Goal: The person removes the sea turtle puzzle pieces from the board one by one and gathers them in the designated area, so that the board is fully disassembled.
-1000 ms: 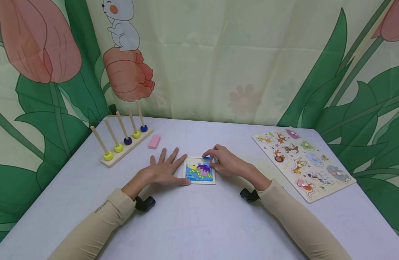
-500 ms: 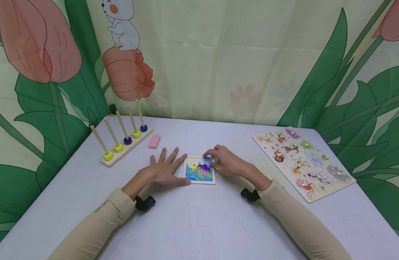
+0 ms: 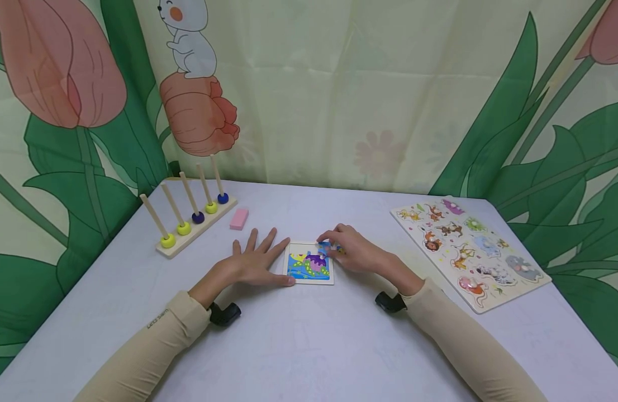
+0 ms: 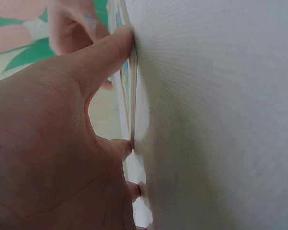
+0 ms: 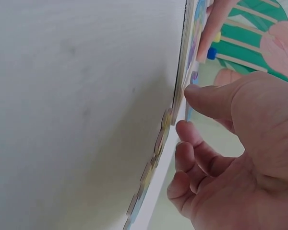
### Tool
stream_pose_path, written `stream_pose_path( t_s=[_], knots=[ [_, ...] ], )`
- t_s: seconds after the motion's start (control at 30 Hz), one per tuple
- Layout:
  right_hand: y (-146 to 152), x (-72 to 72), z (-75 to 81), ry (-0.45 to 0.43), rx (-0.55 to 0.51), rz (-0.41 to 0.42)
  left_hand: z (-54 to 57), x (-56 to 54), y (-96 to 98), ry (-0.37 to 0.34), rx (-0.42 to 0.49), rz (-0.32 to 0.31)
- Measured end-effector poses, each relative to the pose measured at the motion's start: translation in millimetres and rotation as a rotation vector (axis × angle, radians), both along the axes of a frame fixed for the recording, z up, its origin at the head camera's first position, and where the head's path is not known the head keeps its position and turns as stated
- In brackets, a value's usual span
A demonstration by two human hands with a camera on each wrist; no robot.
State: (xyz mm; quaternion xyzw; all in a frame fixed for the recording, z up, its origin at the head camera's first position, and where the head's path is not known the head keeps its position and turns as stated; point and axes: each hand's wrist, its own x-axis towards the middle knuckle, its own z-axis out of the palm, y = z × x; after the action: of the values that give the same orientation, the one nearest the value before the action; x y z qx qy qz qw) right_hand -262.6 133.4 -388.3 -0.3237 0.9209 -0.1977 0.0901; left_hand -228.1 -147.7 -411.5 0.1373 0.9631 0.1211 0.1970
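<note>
A small framed jigsaw puzzle [image 3: 314, 282] lies flat mid-table, its picture showing blue water and a purple-and-green creature. My left hand [image 3: 256, 267] has its fingers spread beside the frame; the thumb rests on the near left corner, and the index fingertip touches the far left one. Over the far right corner, my right hand [image 3: 356, 251] pinches a blue jigsaw piece [image 5: 189, 112] between thumb and fingers. That piece is partly covered by the fingers. Several loose jigsaw pieces [image 5: 158, 143] lie beside the frame in the right wrist view, mostly hidden by the right hand in the head view.
A wooden peg stand [image 3: 198, 228] with yellow and dark blue beads stands at the left. Near it lies a pink block [image 3: 239, 219]. At the right rests an animal peg puzzle board [image 3: 470, 251]. A printed curtain [image 3: 309, 111] hangs behind the table [image 3: 309, 346].
My right hand has shifted slightly to the right with the blue jigsaw piece, which appears turned or tilted a little. My left hand and the frame have stayed in place.
</note>
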Motion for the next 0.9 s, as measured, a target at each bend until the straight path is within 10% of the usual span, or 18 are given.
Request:
stream_pose_path(
  t_s=[0.9],
  knots=[
    [55, 12.4, -4.2, 0.067, 0.001, -0.081, 11.7, 7.2, 0.5, 0.008, 0.022, -0.022]
  ],
)
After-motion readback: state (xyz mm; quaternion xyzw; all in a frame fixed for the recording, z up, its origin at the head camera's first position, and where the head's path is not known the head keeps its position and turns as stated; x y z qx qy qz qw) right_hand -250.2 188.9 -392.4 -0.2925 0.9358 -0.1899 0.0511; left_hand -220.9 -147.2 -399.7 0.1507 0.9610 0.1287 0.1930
